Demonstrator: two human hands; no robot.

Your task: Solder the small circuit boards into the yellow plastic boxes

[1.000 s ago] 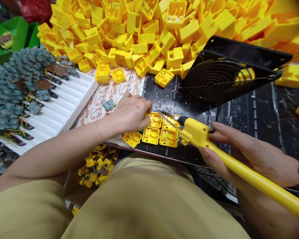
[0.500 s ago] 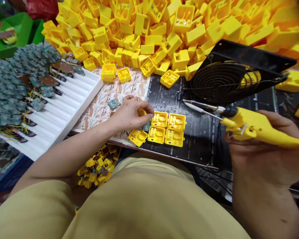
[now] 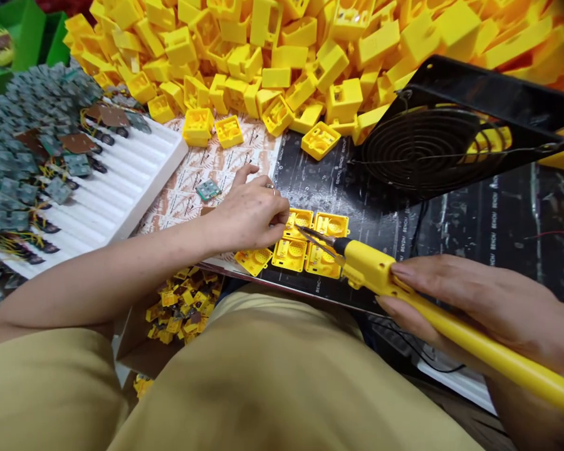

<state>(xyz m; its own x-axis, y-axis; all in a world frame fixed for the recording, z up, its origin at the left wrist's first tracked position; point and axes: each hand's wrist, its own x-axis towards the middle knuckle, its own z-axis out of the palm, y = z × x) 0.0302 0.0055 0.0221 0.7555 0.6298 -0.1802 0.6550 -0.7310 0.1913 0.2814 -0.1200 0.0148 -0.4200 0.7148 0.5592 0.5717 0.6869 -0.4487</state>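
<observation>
My right hand [image 3: 479, 300] is wrapped round a yellow soldering iron [image 3: 376, 266]. The iron's thin metal tip points left and reaches over small open yellow plastic cases [image 3: 289, 254] grouped at the front of the bench. Beside the upper left case, my left hand [image 3: 256, 210] has its thumb and fingers pinched together, while one outer finger sticks out. Whatever lies in that pinch is hidden. A tilted yellow case [image 3: 254, 260] sits below the left fingers. To the left of that hand, a small green circuit board [image 3: 208, 190] lies on the patterned sheet.
A large heap of yellow cases [image 3: 275, 56] fills the back. A black fan [image 3: 451, 138] stands at right. On the left, a white ridged foam tray [image 3: 136, 181] bears many wired circuit boards [image 3: 23, 131]. Below the bench edge is a box of yellow parts [image 3: 183, 307].
My right hand has brought the soldering iron left and down, so its tip is now over the cases. My left hand stays by the cases, its fingers more curled. The view has shifted slightly.
</observation>
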